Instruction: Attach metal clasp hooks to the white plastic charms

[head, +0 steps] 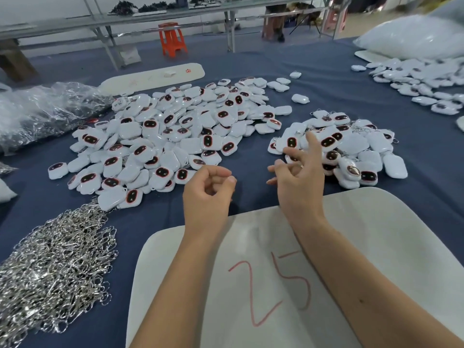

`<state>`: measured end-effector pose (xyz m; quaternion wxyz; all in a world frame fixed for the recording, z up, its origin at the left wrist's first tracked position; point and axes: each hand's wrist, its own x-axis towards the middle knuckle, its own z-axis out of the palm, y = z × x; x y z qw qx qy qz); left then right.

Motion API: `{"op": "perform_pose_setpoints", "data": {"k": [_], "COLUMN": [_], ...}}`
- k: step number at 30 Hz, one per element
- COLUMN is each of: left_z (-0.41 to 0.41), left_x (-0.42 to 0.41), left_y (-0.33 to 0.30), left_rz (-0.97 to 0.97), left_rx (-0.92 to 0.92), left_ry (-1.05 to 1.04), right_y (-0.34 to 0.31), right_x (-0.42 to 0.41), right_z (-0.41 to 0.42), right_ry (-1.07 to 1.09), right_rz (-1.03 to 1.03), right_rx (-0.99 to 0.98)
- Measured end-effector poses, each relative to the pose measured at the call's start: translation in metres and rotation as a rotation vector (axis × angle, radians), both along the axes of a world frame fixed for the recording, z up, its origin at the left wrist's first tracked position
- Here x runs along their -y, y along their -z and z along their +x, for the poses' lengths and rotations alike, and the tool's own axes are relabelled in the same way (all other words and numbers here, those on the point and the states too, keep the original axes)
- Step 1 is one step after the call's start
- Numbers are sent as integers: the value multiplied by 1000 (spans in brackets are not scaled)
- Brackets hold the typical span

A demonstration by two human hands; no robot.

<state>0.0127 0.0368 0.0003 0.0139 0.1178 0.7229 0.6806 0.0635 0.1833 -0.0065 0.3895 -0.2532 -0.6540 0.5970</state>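
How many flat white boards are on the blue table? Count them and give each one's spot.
3. One flat white board marked 25 lies nearest, under the forearms; one lies behind the big charm pile; one's edge shows far right beneath the plastic bag. Others may be hidden.

Even, fairly bright overhead light falls on the blue-cloth worktop [326, 79]; soft short shadows sit under both hands; small glints sparkle on the heap of silver metal clasp hooks [55, 267] and glossy white plastic charms [175, 126]; wide-angle bending curves the edges; the fingers and far background look slightly blurred.
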Motion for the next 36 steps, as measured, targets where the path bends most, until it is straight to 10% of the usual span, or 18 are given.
{"op": "perform_pose_setpoints", "data": {"k": [12,19,29,36], "left_z": [-27,-36,-32,-42], "left_x": [30,51,59,112], "left_y": [-1,-7,-16,-24], "left_rz": [87,212,136,-284], "left_rx": [26,-55,68,134], "left_ry": [-689,-876,-673,-347], "right_y": [-3,-14,-19,-31], "right_x": [54,109,104,112], "right_z": [-17,-67,-71,-56], "right_ry": [-440,-502,-393,-492], "right_rz": [1020,1188,1278,1420], "right_rx": [415,562,654,761]}}
